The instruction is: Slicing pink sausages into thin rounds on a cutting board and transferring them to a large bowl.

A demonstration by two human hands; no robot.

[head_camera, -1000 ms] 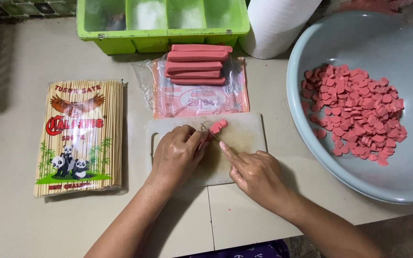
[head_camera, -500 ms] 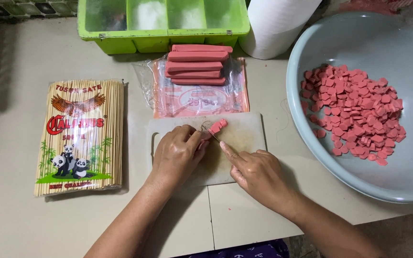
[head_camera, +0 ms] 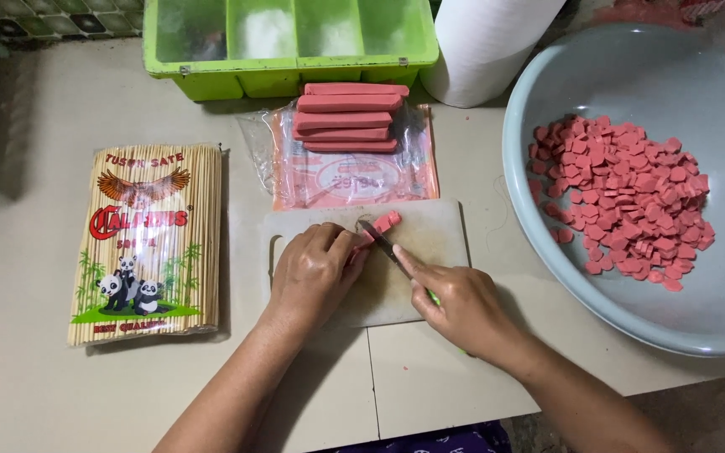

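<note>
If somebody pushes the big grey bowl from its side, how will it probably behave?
The grey bowl would probably slide rather than tip: it looks wide and shallow. The pink slices, heaped loosely to one side, may shift. It seems light plastic, though I cannot be sure.

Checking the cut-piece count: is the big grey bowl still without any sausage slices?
No, the grey bowl already holds a large heap of pink sausage slices on its far side.
</note>
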